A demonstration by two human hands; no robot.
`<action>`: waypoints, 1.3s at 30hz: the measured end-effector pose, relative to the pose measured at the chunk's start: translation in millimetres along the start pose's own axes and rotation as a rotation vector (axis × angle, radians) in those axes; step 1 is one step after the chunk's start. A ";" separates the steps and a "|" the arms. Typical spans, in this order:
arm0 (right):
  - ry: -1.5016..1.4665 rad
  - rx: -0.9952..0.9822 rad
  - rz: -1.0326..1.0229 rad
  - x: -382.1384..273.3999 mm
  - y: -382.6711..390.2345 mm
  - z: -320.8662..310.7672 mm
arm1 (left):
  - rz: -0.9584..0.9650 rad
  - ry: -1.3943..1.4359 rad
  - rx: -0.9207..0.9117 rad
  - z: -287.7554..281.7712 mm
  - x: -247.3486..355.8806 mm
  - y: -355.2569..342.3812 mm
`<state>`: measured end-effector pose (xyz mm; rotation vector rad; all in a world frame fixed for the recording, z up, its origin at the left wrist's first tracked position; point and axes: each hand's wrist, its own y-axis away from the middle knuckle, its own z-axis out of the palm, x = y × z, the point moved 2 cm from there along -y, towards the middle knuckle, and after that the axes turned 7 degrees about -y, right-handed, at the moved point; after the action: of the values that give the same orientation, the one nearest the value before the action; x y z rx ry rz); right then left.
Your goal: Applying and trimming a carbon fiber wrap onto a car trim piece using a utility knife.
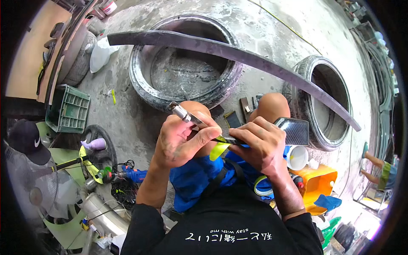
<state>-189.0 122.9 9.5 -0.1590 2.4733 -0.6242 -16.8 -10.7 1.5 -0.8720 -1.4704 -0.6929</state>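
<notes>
My left hand [182, 140] is closed around a slim metal tool [180, 111] with a silver cylindrical end, its thumb near a bright yellow-green strip [218, 150]. My right hand [259, 144] is closed on a dark piece with a glossy carbon-weave paddle end [293, 131]; its narrow part runs left toward my left thumb, where the yellow-green strip hangs. Whether the tool touches the dark piece is hidden by my fingers. Both hands are held close together over my knees.
A long curved dark bar [204, 48] spans two tires [144, 85], [344, 106]. At left are a green crate [74, 119], fan [40, 195] and blue power tool [136, 175]. At right are an orange container [324, 178] and another person's legs [376, 165].
</notes>
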 end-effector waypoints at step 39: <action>0.018 -0.022 0.003 -3.2 3.6 -1.3 | 0.004 0.086 0.056 6.6 -2.3 0.3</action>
<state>-187.0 127.4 10.4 -0.1597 2.4977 -0.5995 -20.2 -5.3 -1.4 -0.7928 -1.4040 -0.6756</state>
